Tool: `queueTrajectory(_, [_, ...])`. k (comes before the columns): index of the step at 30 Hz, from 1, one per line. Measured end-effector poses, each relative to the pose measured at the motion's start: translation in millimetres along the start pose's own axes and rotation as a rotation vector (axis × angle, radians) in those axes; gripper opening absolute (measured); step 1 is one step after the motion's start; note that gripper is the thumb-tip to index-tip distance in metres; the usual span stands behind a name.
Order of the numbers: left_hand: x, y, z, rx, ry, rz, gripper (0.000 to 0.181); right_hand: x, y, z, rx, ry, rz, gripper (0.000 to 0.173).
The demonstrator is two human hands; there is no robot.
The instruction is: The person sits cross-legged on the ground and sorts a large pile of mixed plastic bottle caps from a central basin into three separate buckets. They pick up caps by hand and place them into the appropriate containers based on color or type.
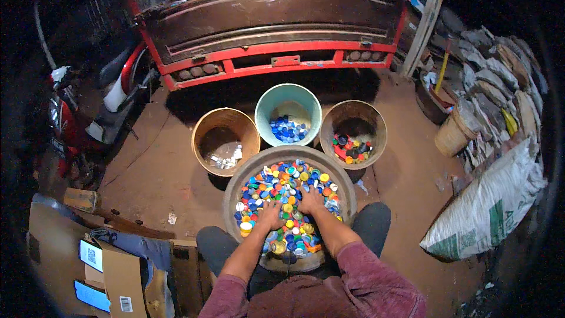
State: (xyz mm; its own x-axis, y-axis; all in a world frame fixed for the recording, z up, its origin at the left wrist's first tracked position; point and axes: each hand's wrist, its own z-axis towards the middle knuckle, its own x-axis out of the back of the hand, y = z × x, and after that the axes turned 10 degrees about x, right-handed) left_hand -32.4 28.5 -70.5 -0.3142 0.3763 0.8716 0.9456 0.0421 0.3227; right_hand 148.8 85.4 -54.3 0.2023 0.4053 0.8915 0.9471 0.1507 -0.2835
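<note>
A wide round basin sits before me between my knees, holding a spread of multicoloured plastic bottle caps. My left hand rests among the caps left of the middle, fingers pointing inward. To its right, my right hand reaches into the caps with bent fingers. Whether either hand grips a cap is hidden. Beyond the basin stand three buckets. The orange-tan bucket at left holds white pieces, the pale green bucket blue caps, and the brownish bucket mixed red, black and yellow caps.
A red-framed vehicle tailgate stands behind the buckets. Left are a red motorcycle and a cardboard box. On the right lie a full white woven sack, stacked sacks and a dirty pail.
</note>
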Motion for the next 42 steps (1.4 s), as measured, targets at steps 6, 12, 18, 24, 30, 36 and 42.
queueTrajectory(6, [-15,-12,8,-0.019,-0.072,-0.115,0.079,-8,14,30,0.165,-0.015,0.058,0.061])
queueTrajectory(12, [-10,2,-7,-0.005,0.006,-0.241,0.081,-33,24,74,0.218,-0.223,0.158,0.044])
queueTrajectory(18, [-18,-5,3,0.003,0.028,-0.36,0.081,-44,16,90,0.234,-0.398,0.12,0.053])
queueTrajectory(24, [-51,-29,27,-0.163,0.095,-0.365,0.052,5,-26,33,0.247,-0.603,0.122,0.057])
queueTrajectory(30, [1,9,10,-0.168,0.189,-0.536,0.046,-3,7,5,-0.159,-0.529,0.897,0.06])
queueTrajectory(36, [10,4,19,-0.104,0.314,-0.581,0.043,20,6,2,-0.169,-0.513,1.296,0.037])
queueTrajectory(42, [10,11,14,-0.007,-0.044,-1.012,0.035,16,2,-8,-0.209,-0.45,1.584,0.037])
